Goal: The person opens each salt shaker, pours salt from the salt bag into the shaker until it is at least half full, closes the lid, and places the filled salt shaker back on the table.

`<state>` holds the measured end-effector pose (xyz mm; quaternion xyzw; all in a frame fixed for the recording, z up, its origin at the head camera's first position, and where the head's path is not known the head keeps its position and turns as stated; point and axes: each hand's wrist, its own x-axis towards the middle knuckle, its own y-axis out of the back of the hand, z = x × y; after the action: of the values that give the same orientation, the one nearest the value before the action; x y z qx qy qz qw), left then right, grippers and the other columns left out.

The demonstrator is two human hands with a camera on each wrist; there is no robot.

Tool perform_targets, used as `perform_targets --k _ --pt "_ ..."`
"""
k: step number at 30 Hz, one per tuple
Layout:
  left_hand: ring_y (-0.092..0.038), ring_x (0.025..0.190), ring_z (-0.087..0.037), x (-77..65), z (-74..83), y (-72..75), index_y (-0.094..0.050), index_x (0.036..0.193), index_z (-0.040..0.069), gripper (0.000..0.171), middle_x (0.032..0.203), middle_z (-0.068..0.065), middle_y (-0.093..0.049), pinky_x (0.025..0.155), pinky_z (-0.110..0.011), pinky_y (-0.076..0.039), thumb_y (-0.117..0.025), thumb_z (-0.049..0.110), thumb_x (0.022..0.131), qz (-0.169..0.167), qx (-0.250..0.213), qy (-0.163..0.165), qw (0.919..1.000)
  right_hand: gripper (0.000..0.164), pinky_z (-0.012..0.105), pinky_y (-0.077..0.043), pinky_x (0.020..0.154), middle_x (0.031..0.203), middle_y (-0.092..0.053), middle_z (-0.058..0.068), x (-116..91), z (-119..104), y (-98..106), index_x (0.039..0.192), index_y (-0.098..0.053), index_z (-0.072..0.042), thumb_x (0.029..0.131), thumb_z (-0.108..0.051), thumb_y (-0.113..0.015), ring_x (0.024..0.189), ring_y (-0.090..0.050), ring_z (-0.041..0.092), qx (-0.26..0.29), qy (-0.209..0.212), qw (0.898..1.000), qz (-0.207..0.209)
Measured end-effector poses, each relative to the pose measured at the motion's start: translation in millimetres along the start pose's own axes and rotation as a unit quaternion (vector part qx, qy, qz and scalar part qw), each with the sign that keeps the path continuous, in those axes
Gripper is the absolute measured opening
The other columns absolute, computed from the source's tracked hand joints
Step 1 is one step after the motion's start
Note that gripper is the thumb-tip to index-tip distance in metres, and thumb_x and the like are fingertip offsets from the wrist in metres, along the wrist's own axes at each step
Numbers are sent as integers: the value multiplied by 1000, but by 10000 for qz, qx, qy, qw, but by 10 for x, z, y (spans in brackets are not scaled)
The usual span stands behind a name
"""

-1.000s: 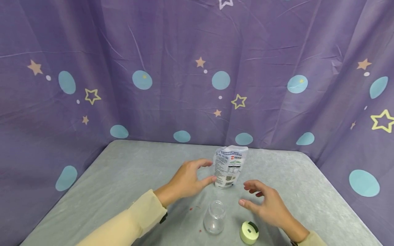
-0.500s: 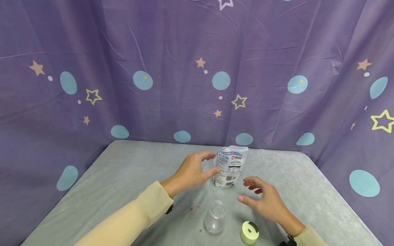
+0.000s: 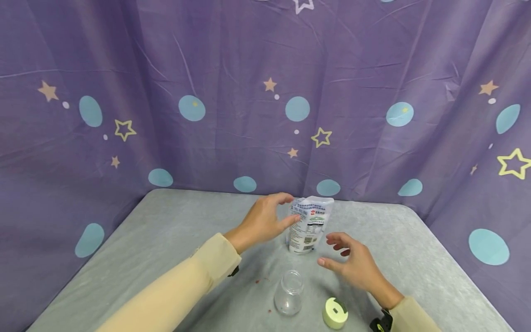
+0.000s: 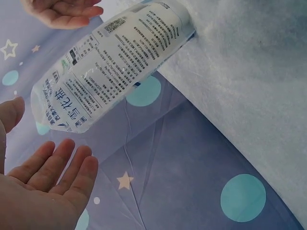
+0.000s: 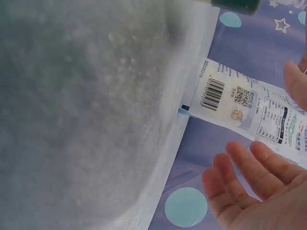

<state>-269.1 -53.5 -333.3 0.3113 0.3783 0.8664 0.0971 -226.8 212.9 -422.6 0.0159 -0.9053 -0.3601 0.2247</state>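
Note:
A white printed salt pouch (image 3: 309, 230) stands upright on the table in the head view. Beside its upper left edge is my left hand (image 3: 263, 222), fingers and thumb spread apart around the pouch's top. The left wrist view shows a gap between the fingers of that hand (image 4: 53, 187) and the pouch (image 4: 110, 67). To the lower right of the pouch hovers my right hand (image 3: 357, 266), loosely curved and holding nothing. Nearer to me stand a clear glass jar (image 3: 289, 295), uncovered, and a pale green lid (image 3: 334, 314) with a dark green part.
Grey cloth covers the table (image 3: 166, 240), with small red specks (image 3: 257, 281) left of the jar. Behind it hangs a purple curtain (image 3: 249, 60) printed with stars and dots. A dark wrist device (image 3: 380, 320) sits at my right cuff.
My left hand has risen and moved right to the pouch's top. My right hand has shifted slightly up and left. The pouch, jar and lid have stayed in place.

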Motion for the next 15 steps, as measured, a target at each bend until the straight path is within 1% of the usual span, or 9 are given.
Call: perform_targets --k 8,11,15 --pt "-63 123 -25 72 16 -4 -65 133 5 51 132 -7 -68 104 -40 -49 -80 31 91 -87 35 162 9998 61 45 -57 82 114 -72 6 61 27 -23 127 -66 -9 77 -34 -92 101 -66 30 114 -188 9998 -25" --pt "-63 123 -26 95 5 -13 -65 132 5 50 132 -8 -68 104 -40 -49 -80 30 91 -70 89 141 9998 61 46 -57 83 115 -72 9 82 51 -31 127 -66 -8 78 -31 -92 103 -66 31 137 -279 9995 -83" --pt "-62 123 -25 125 1 -22 -66 133 7 51 132 -7 -68 104 -40 -48 -80 33 91 -106 146 190 9997 60 48 -57 84 117 -72 13 120 82 -39 128 -64 -5 79 -26 -91 104 -66 34 228 -391 9988 -166"
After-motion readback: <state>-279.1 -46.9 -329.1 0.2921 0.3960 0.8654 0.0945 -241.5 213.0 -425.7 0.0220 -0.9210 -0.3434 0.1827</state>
